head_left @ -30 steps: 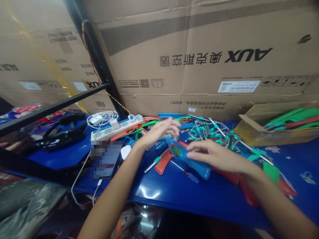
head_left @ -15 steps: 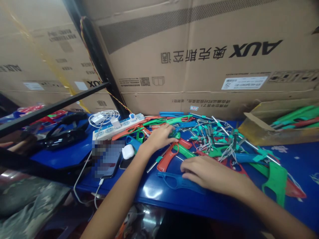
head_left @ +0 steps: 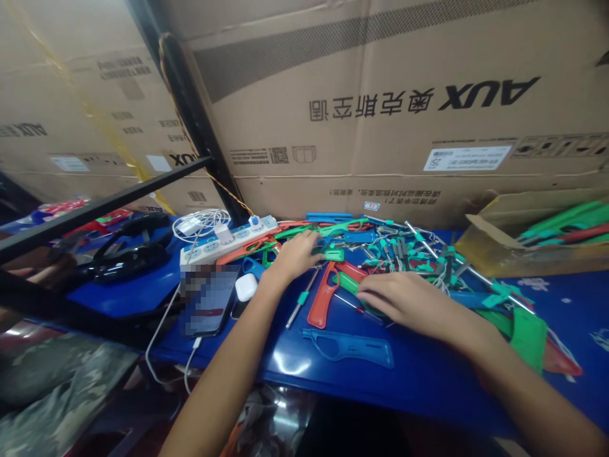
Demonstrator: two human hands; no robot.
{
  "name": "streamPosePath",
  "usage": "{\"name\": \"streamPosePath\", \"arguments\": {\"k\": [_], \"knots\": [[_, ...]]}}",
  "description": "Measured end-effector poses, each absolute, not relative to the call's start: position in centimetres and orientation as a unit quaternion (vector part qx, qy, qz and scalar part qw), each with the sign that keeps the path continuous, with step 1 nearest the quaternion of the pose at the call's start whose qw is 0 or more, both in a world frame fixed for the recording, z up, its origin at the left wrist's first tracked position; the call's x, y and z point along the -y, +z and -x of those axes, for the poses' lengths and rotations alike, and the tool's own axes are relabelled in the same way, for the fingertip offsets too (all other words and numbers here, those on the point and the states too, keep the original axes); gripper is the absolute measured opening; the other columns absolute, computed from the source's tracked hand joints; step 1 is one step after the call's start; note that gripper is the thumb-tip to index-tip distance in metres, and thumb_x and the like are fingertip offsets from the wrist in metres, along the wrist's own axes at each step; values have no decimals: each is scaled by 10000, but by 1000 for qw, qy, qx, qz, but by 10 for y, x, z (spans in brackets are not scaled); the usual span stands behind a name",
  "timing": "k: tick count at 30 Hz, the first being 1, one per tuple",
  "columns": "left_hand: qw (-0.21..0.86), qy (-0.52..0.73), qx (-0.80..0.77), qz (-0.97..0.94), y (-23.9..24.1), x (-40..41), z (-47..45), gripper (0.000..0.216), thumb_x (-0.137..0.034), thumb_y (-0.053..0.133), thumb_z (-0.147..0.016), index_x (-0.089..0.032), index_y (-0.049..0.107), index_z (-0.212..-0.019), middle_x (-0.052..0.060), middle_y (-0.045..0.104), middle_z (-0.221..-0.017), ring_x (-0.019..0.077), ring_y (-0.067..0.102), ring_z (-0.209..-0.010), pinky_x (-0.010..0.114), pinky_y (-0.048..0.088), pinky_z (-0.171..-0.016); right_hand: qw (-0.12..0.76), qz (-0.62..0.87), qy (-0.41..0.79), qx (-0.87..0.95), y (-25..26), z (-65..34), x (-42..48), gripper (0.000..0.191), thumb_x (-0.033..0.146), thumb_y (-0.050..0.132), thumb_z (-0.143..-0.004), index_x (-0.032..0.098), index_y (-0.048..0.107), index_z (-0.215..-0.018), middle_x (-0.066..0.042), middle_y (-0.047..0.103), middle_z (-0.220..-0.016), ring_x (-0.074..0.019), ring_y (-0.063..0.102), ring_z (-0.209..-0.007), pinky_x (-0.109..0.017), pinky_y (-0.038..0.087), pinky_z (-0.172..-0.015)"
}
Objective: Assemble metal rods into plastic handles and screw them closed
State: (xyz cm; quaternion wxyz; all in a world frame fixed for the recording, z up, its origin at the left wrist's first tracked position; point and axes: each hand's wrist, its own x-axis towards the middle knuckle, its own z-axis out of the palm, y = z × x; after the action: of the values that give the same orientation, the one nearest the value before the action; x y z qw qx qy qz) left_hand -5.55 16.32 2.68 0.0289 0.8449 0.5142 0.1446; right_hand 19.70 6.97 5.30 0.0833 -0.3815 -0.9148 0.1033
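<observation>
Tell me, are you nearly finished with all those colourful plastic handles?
Not nearly. One flat blue plastic handle lies apart near the blue table's edge, and the open cardboard box holds some. The left hand and right hand rest on the big tangled pile of handles and metal rods, probably what's left.

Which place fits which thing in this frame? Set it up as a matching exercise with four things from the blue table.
Things:
1. blue handle
2. earbud case
3. power strip
4. cardboard box

Places:
A. far right, holding green pieces
B. at the back, by the black post
C. alone near the front edge of the table
D. beside the phone

Pairs: 1-C; 2-D; 3-B; 4-A.
</observation>
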Motion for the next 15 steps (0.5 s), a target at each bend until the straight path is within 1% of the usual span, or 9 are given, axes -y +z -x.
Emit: {"name": "streamPosePath", "arguments": {"k": [4,6,9,11,13,15], "knots": [[27,160,-527,-834,25,-167,63,411,-232,743,-874,-195,595,-1255,114,643,-1313,295,618,-1229,384,510,-993,76,362,135,919,53,-194,-67,283,337,465,-1073,212,705,-989,-46,752,-981,-217,709,-877,-355,477,-752],[29,167,-530,-831,25,-170,67,387,-177,711,-877,-192,605,-1249,117,641,-1312,302,608,-1242,393,507,-1004,75,349,158,921,53,-191,-65,271,416,523,-1052,214,702,-1022,-44,741,-1013,-212,698,-894,-350,479,-772],[31,175,-534,-827,25,-173,72,391,-73,634,-868,-178,617,-1244,137,631,-1321,320,583,-1267,424,488,-1031,66,327,183,925,50,-187,-61,355,549,623,-970,217,700,-1068,-48,714,-1052,-224,678,-943,-345,477,-791],[38,180,-530,-828,27,-174,73,402,-47,621,-854,-170,623,-1236,142,629,-1323,320,568,-1279,432,468,-1053,53,317,190,928,47,-184,-59,390,588,648,-936,221,702,-1058,-44,699,-1040,-229,665,-949,-340,466,-780],[54,184,-519,-833,30,-174,73,336,-105,637,-879,-179,640,-1207,122,654,-1291,296,588,-1243,406,472,-1035,41,315,195,928,44,-182,-58,384,592,648,-933,224,700,-1028,-36,693,-1017,-225,660,-935,-334,452,-761],[78,179,-509,-838,35,-172,71,219,-223,625,-937,-196,671,-1150,84,709,-1187,254,648,-1125,349,499,-945,35,317,199,927,42,-181,-57,375,587,644,-939,222,693,-1008,-31,696,-1004,-219,660,-922,-330,441,-752]]}}
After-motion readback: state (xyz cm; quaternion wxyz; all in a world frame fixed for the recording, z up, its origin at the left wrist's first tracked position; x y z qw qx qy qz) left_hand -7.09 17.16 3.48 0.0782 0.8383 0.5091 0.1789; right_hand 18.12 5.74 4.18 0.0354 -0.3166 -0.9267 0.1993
